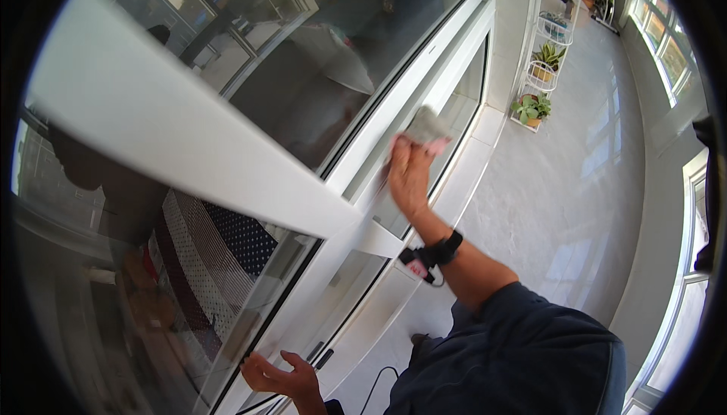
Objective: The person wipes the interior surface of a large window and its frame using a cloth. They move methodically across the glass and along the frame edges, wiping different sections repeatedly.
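My right hand (410, 180) is closed on a grey and pink cloth (429, 129), pressed to the white window frame (413, 104) beside the lower pane. The hand and cloth are a little blurred. A black band with a small attached device (432, 254) circles that wrist. Lower left, my left hand (282, 377) rests at the edge of the glass pane (250, 294), thumb apart from the fingers and nothing visible in it. Black latches (324, 357) sit on the frame just beside this hand.
A white plant stand (539, 74) with several potted plants rises at the far side. Grey glossy floor (560, 173) runs along the right, bordered by more windows (659, 25). Through the lower-left glass shows patterned fabric (216, 256). A dark cable (379, 385) hangs near my body.
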Demonstrator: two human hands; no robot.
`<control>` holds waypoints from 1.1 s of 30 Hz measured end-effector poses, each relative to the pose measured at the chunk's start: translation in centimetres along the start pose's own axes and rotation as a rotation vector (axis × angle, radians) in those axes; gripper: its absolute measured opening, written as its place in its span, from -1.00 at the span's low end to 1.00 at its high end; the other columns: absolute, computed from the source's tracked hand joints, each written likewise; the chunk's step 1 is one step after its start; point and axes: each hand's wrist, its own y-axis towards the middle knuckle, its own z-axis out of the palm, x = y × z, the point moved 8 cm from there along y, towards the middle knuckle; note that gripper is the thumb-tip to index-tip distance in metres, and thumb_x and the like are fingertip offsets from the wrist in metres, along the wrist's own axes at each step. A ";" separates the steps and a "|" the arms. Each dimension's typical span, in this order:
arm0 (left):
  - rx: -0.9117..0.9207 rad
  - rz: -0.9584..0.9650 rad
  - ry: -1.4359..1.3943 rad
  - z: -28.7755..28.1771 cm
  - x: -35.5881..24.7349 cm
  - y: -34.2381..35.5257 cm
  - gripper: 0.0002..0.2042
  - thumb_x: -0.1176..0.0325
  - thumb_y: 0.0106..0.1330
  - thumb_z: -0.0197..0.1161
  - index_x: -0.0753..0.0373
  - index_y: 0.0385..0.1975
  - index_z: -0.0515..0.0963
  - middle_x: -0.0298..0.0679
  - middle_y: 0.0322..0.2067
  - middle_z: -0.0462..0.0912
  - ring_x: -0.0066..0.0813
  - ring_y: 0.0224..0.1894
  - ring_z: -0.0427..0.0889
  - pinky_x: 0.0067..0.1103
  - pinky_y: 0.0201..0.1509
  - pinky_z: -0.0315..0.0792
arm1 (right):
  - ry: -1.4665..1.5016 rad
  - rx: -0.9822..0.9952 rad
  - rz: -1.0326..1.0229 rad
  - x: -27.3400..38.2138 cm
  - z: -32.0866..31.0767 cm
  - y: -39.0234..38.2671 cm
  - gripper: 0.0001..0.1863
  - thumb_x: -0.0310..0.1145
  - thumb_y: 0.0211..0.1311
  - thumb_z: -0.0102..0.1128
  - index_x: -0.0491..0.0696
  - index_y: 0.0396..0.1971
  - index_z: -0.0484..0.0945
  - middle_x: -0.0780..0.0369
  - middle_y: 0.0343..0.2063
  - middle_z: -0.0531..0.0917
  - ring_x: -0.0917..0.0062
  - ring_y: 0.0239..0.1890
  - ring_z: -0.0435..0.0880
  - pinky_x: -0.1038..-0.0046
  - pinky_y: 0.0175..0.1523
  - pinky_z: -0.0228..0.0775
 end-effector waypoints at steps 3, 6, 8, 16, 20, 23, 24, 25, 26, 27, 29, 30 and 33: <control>0.086 0.061 -0.182 -1.1 1.3 -0.3 -0.40 0.59 0.20 0.22 0.46 0.30 0.28 0.13 0.32 0.18 0.20 0.39 0.13 -0.01 0.38 0.19 | -0.044 0.203 -0.041 5.7 1.0 -7.3 -0.65 -0.23 0.55 -0.13 -0.20 0.00 0.50 -0.06 -0.03 0.52 0.06 0.04 0.43 0.16 0.24 0.20; 0.111 0.104 -0.318 -2.8 3.2 -0.8 -0.52 0.62 0.23 0.15 0.46 0.21 0.39 0.08 0.27 0.30 0.18 0.38 0.21 -0.02 0.33 0.30 | 0.036 0.133 -0.070 9.8 1.1 -12.2 -0.56 -0.22 0.53 -0.10 -0.25 0.17 0.38 -0.13 0.05 0.46 0.01 0.12 0.40 0.14 0.32 0.14; 0.074 0.129 -0.384 -3.5 4.3 -0.8 -0.53 0.63 0.23 0.15 0.46 0.19 0.40 0.08 0.24 0.37 0.19 0.36 0.26 -0.01 0.31 0.33 | 0.206 0.158 0.070 10.1 1.4 -13.6 -0.53 -0.26 0.49 -0.05 -0.29 0.22 0.31 -0.19 0.06 0.42 -0.06 0.12 0.37 0.08 0.33 0.09; -0.104 0.149 -0.243 -3.3 9.7 -1.9 -0.69 0.51 0.37 0.17 0.44 0.08 0.48 -0.02 0.05 0.49 0.00 0.10 0.40 -0.10 0.16 0.35 | -0.087 0.200 0.075 11.1 2.5 -17.8 -0.41 -0.20 0.51 -0.07 -0.32 0.31 0.13 -0.23 0.08 0.37 -0.11 0.13 0.35 0.05 0.28 0.16; -0.214 0.187 -0.172 -2.4 9.5 -2.3 -0.71 0.45 0.38 0.19 0.39 0.05 0.47 -0.06 0.00 0.44 -0.10 0.01 0.38 -0.16 0.08 0.30 | -0.101 0.253 0.125 8.4 3.0 -16.9 -0.48 -0.14 0.47 -0.01 -0.35 0.09 0.32 -0.32 -0.07 0.45 -0.25 -0.06 0.40 -0.09 0.07 0.22; -0.268 0.198 -0.117 -1.7 9.1 -2.4 -0.71 0.40 0.40 0.18 0.37 0.05 0.45 -0.05 0.01 0.41 -0.08 0.03 0.37 -0.16 0.10 0.27 | -0.084 0.147 0.004 7.1 2.2 -13.7 -0.46 -0.10 0.45 0.00 -0.35 0.07 0.35 -0.31 -0.06 0.45 -0.22 -0.04 0.39 -0.06 0.12 0.21; -0.263 0.208 -0.101 -1.6 9.1 -2.4 -0.69 0.39 0.40 0.18 0.38 0.06 0.44 -0.03 0.02 0.41 -0.06 0.05 0.37 -0.15 0.13 0.27 | -0.068 0.120 -0.048 6.8 2.0 -12.8 -0.45 -0.10 0.44 0.02 -0.35 0.07 0.36 -0.30 -0.05 0.45 -0.19 -0.02 0.38 -0.05 0.15 0.19; -0.287 0.208 -0.101 -1.6 9.2 -2.4 -0.68 0.38 0.41 0.18 0.39 0.07 0.42 -0.01 0.04 0.41 -0.03 0.08 0.37 -0.14 0.15 0.27 | -0.086 0.106 0.006 5.8 2.1 -11.9 -0.44 -0.09 0.44 0.03 -0.35 0.08 0.35 -0.29 -0.03 0.44 -0.18 -0.01 0.38 -0.04 0.17 0.18; -0.268 0.212 -0.059 -1.3 9.1 -2.4 -0.69 0.35 0.42 0.16 0.38 0.06 0.42 -0.03 0.02 0.40 -0.05 0.06 0.37 -0.14 0.12 0.26 | -0.090 0.059 -0.011 5.3 1.9 -10.8 -0.43 -0.09 0.43 0.04 -0.35 0.09 0.35 -0.28 -0.02 0.44 -0.16 0.01 0.37 -0.03 0.19 0.17; -0.274 0.209 -0.037 -1.3 9.2 -2.4 -0.70 0.33 0.43 0.14 0.36 0.04 0.41 -0.05 0.01 0.39 -0.07 0.03 0.36 -0.14 0.09 0.26 | -0.126 -0.004 -0.073 5.0 1.7 -9.5 -0.42 -0.07 0.42 0.06 -0.35 0.08 0.36 -0.27 -0.01 0.45 -0.16 0.03 0.38 -0.02 0.18 0.18; -0.262 0.216 -0.007 -1.1 9.2 -2.5 -0.69 0.31 0.44 0.12 0.37 0.05 0.39 -0.04 0.01 0.37 -0.07 0.03 0.35 -0.13 0.08 0.24 | -0.053 -0.002 -0.007 2.6 1.3 -6.9 -0.50 -0.08 0.45 0.04 -0.32 -0.04 0.45 -0.24 -0.10 0.50 -0.14 -0.02 0.43 0.02 0.15 0.22; -0.243 0.224 0.002 -1.0 9.2 -2.6 -0.67 0.32 0.45 0.12 0.39 0.08 0.38 -0.01 0.03 0.36 -0.05 0.05 0.35 -0.12 0.10 0.23 | -0.041 -0.004 0.053 1.1 1.0 -5.3 -0.53 -0.09 0.45 0.03 -0.31 -0.11 0.48 -0.22 -0.16 0.53 -0.13 -0.05 0.45 0.04 0.12 0.25; -0.204 0.215 0.010 -0.9 9.2 -2.7 -0.65 0.32 0.45 0.12 0.41 0.11 0.35 0.02 0.05 0.34 -0.03 0.07 0.33 -0.11 0.13 0.21 | -0.054 0.000 0.020 -1.1 -0.1 0.3 -0.59 -0.15 0.48 0.01 -0.29 -0.26 0.48 -0.14 -0.30 0.55 -0.04 -0.17 0.49 0.08 -0.01 0.29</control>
